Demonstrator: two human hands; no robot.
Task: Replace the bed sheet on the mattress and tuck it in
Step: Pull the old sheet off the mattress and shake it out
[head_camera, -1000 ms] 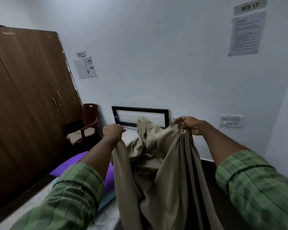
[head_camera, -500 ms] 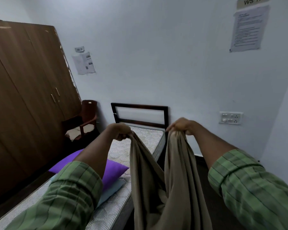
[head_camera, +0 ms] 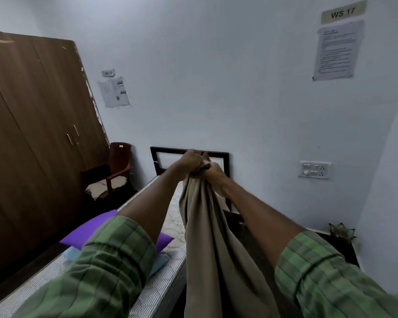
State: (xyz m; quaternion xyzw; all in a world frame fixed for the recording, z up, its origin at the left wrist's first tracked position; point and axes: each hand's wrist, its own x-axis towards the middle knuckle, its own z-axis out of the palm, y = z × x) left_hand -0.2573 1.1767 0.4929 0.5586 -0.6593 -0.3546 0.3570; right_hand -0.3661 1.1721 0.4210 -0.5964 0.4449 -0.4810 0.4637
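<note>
left hand [head_camera: 191,159] and right hand [head_camera: 213,172], apart half a second ago, now touch at frame centre, fingers clenched on the hanging beige cotton bed sheet [head_camera: 214,244].

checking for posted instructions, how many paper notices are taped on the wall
2: one printed sheet at upper right under the WS 17 label; one smaller sheet at left beside the wardrobe. Others may lie outside view.

Both my arms outstretched, left hand [head_camera: 191,159] and right hand [head_camera: 213,172] side by side, fists clenched on cloth [head_camera: 207,226].
</note>
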